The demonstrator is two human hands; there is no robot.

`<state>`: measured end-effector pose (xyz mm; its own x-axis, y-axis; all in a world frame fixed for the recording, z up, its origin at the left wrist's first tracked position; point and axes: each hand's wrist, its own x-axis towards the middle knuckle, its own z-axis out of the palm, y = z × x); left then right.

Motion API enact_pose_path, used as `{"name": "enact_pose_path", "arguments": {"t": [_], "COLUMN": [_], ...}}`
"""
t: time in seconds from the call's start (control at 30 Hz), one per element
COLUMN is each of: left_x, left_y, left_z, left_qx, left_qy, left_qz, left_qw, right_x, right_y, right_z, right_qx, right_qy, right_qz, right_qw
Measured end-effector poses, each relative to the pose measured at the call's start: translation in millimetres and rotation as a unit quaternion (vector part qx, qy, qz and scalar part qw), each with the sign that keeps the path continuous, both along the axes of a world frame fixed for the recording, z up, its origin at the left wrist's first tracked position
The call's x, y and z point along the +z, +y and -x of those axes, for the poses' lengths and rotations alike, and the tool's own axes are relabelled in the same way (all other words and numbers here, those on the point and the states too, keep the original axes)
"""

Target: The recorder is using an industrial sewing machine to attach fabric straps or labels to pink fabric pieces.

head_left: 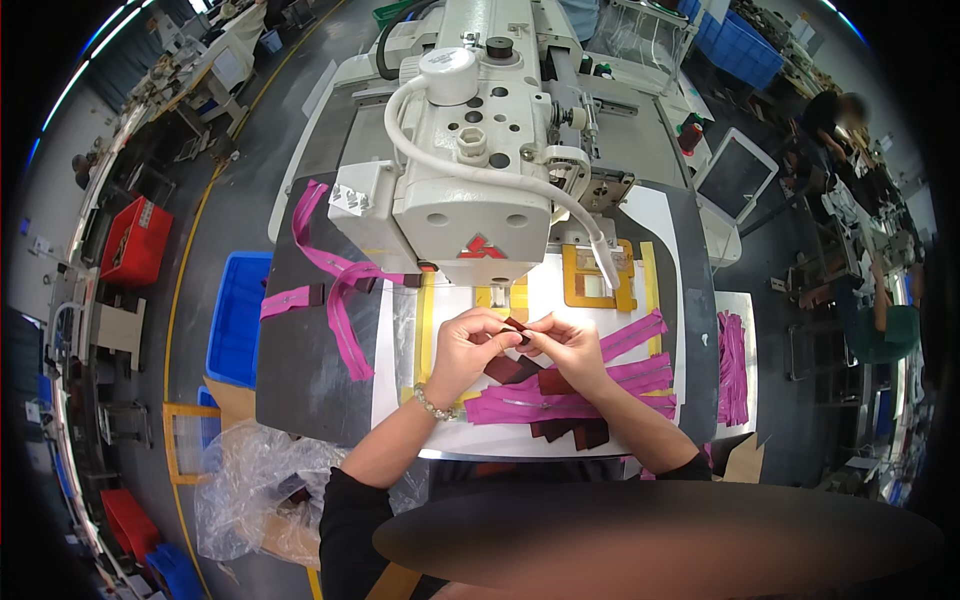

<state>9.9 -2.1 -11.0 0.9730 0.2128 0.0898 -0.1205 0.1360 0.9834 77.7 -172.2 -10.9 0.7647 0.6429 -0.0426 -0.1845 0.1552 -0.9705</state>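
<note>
While the left hand (468,350) and right hand (570,350) both pinched that little dark-red piece (515,325), squaring its edges gently probably beat squeezing hard.

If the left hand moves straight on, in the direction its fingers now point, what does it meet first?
Beyond the small dark piece at its fingertips, the left hand would probably meet the right hand first, though one view leaves the exact depth unclear.

Tube lights (66,92) glare at upper left above bent, dark-rimmed edges.
</note>
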Motion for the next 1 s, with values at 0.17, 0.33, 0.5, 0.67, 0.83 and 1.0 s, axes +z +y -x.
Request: {"name": "enact_pose_path", "arguments": {"t": [0.17, 0.33, 0.5, 0.67, 0.83, 1.0], "left_x": [3, 6, 5, 9, 4, 14], "left_y": [6, 7, 4, 3, 1, 0], "left_z": [-4, -4, -5, -1, -2, -2], "left_qx": [0.027, 0.034, 0.057, 0.05, 0.052, 0.044], "left_qy": [-0.013, -0.009, -0.051, -0.02, -0.02, -0.047], "left_qz": [-0.116, -0.131, -0.184, -0.178, -0.161, -0.198], "left_qw": [0.993, 0.991, 0.98, 0.983, 0.985, 0.978], "right_x": [1, 3, 0, -1, -3, 3], "right_y": [0, 4, 3, 5, 2, 2], "right_z": [-3, -1, -1, 0, -2, -5], "right_qx": [0.018, 0.031, 0.032, 0.031, 0.052, 0.045], "right_qy": [0.049, 0.068, 0.064, 0.054, 0.073, 0.098], "right_qz": [0.006, -0.002, 0.022, 0.02, 0.012, -0.017], "right_qw": [0.999, 0.997, 0.997, 0.998, 0.996, 0.994]}}
